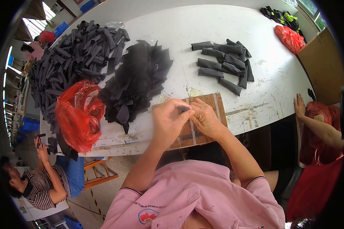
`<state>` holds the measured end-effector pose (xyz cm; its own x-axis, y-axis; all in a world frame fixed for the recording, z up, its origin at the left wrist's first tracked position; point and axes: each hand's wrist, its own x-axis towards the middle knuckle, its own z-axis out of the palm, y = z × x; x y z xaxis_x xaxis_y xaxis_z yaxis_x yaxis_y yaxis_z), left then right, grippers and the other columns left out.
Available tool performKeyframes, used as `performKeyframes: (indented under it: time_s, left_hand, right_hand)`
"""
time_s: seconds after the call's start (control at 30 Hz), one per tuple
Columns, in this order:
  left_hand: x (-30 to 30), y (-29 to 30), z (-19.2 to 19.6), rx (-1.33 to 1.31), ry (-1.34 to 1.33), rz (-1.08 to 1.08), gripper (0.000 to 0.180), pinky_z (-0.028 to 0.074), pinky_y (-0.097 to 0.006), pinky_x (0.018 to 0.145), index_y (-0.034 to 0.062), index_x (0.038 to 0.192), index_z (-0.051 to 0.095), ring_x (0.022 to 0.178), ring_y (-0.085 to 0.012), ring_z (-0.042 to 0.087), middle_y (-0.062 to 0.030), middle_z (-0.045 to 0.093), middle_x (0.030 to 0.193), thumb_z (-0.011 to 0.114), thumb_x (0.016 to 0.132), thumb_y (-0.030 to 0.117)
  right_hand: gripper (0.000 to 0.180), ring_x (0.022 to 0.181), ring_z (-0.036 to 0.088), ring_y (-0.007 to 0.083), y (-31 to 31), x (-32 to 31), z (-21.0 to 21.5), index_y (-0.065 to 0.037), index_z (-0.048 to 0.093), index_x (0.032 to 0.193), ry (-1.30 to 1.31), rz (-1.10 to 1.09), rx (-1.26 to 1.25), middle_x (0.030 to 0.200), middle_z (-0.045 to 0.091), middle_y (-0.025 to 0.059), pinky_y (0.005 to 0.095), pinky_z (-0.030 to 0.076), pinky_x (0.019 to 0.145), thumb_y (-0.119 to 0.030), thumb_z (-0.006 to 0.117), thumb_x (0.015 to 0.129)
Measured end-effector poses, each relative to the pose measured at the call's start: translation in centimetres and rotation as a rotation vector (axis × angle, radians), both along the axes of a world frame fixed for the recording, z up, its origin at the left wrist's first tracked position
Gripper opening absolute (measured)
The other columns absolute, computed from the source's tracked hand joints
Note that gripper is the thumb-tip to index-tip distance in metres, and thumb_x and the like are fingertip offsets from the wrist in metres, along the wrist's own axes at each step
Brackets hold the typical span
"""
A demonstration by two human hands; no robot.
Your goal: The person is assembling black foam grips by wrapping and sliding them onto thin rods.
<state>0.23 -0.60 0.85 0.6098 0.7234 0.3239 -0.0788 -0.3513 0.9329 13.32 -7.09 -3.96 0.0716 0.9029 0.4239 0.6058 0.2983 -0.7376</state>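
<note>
My left hand (168, 121) and my right hand (205, 117) meet over a brown board (214, 105) at the near table edge. Together they pinch a small dark fabric piece (182, 109) between the fingertips; most of it is hidden by the fingers. A heap of flat black fabric pieces (137, 80) lies just left of my hands. Several rolled dark fabric pieces (223, 63) lie farther back on the right.
A red plastic bag (79, 113) sits at the left table edge, beside a big pile of dark rolls (70, 57). Another red bag (290, 38) lies far right. One person sits at lower left, and another person's hand (299, 107) rests at the right edge.
</note>
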Motion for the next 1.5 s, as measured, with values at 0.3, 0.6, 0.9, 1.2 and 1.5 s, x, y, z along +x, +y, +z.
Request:
performKeyframes:
  time_s: [0.3,0.6,0.9,1.2,1.5]
  left_hand:
    - [-0.5,-0.8,0.5,-0.314,-0.498,-0.028,0.017,0.042,-0.032,0.080,-0.0014,0.091,0.059,0.083,-0.0200,0.055,-0.0155,0.059,0.092,0.055,0.082,0.012]
    - [-1.9,-0.7,-0.8,-0.471,-0.598,0.097,0.012,0.039,-0.030,0.081,-0.0065,0.086,0.058,0.085,-0.0201,0.055,-0.0168,0.059,0.089,0.050,0.080,0.001]
    - [-2.0,-0.2,-0.6,-0.308,-0.536,0.144,0.011,0.039,-0.029,0.077,-0.0072,0.083,0.058,0.081,-0.0199,0.055,-0.0169,0.059,0.087,0.053,0.077,0.001]
    - [0.7,4.7,-4.6,-0.224,0.068,0.336,0.014,0.038,-0.025,0.075,-0.0013,0.082,0.058,0.078,-0.0137,0.052,-0.0135,0.059,0.085,0.055,0.081,0.012]
    - [9.1,16.3,-13.4,0.592,1.032,0.640,0.019,0.041,-0.041,0.077,0.0011,0.073,0.056,0.088,-0.0306,0.054,-0.0140,0.058,0.087,0.062,0.070,0.019]
  right_hand:
    - [0.021,0.072,0.047,0.0258,-0.5,-0.3,3.5,-0.005,0.053,0.075,-0.117,-0.052,-0.016,0.071,0.051,0.0075,0.0358,0.042,0.059,-0.025,0.058,0.075]
    - [0.033,0.060,0.049,0.0259,-0.3,-0.9,1.9,-0.006,0.043,0.059,-0.256,-0.064,-0.005,0.058,0.050,0.0077,0.0352,0.042,0.051,-0.031,0.055,0.077]
    - [0.033,0.058,0.050,0.0270,-0.2,-0.9,1.5,-0.006,0.045,0.061,-0.126,-0.005,-0.079,0.058,0.050,0.0080,0.0362,0.041,0.050,-0.032,0.052,0.080]
    - [0.033,0.052,0.051,0.0209,0.9,1.7,7.9,-0.005,0.052,0.065,-0.205,0.100,0.106,0.052,0.048,0.0070,0.0328,0.040,0.046,-0.032,0.052,0.082]
    - [0.042,0.060,0.053,0.0124,-0.6,5.7,0.4,0.005,0.051,0.101,0.538,-0.287,-0.374,0.072,0.058,0.0076,0.0245,0.044,0.056,-0.035,0.048,0.086]
